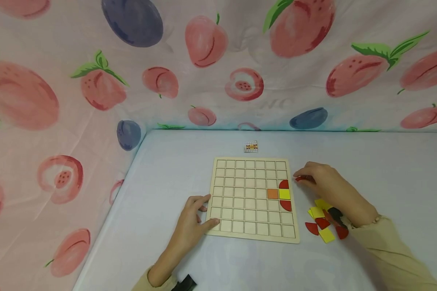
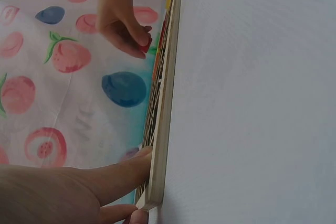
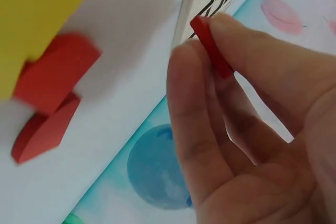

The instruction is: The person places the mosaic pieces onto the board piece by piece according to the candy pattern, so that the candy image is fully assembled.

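The left hand [image 1: 189, 224], relaxed and spread, touches the grid board's [image 1: 236, 203] left edge. Right of the board lie loose pieces [image 1: 322, 222]; beyond them, the right hand [image 1: 325, 184] pinches a red piece [image 3: 212, 48] at its fingertips, just beside the board's right edge.

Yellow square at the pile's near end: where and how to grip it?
Likely best: pinch the yellow square by its left and right edges, from the near side. It lies flat, near edge free, with red pieces beside and behind it.
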{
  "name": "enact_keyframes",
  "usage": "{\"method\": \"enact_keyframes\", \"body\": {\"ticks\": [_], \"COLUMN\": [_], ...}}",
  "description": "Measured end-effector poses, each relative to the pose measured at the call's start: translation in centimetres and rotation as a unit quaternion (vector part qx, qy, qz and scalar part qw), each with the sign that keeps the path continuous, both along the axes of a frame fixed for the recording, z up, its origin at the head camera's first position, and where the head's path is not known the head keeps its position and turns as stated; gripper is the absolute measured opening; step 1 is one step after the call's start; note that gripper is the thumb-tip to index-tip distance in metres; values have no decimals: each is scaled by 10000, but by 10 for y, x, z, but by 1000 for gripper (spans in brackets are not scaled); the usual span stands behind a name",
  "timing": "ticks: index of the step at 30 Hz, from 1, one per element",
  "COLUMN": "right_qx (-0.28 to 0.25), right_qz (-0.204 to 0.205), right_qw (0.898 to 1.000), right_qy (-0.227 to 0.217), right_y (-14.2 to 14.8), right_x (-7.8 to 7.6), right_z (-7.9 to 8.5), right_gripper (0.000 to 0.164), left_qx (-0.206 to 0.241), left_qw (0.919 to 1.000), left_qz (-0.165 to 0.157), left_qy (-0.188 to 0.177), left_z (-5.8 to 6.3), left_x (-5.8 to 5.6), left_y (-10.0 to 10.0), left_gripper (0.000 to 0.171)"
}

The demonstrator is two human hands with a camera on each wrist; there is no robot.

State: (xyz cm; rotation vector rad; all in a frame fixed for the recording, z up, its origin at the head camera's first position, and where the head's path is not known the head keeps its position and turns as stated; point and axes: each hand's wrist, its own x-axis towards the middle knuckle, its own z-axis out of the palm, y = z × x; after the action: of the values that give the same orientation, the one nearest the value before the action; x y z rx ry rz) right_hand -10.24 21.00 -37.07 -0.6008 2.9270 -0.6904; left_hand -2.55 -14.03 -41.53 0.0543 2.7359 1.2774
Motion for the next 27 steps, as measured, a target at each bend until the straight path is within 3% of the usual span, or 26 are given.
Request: {"method": "enact_keyframes", "body": {"ticks": [5,13,21,27], "right_qx": [2,-54,-484,-488], "right_qz": [8,-235,-37,79], "right_qw": [9999,9997,9977,9979], "right_qy": [142,-85,-465,-410], "right_y": [-9,-20,-32,-39], "right_x": [-1,-2,-9,-13], "right_z": [1,5,5,3], "right_gripper": [17,11,9,8], "left_qx": [-17,-21,-32,-19], "left_qw": [10000,10000,10000,10000], "left_qz": [-16,-19,-5,-7], "left_qy": [18,33,11,23], "left_z": [0,1,0,-1], "left_x": [0,0,0,0], "left_y": [0,0,0,0], "left_gripper": [67,67,67,67]}}
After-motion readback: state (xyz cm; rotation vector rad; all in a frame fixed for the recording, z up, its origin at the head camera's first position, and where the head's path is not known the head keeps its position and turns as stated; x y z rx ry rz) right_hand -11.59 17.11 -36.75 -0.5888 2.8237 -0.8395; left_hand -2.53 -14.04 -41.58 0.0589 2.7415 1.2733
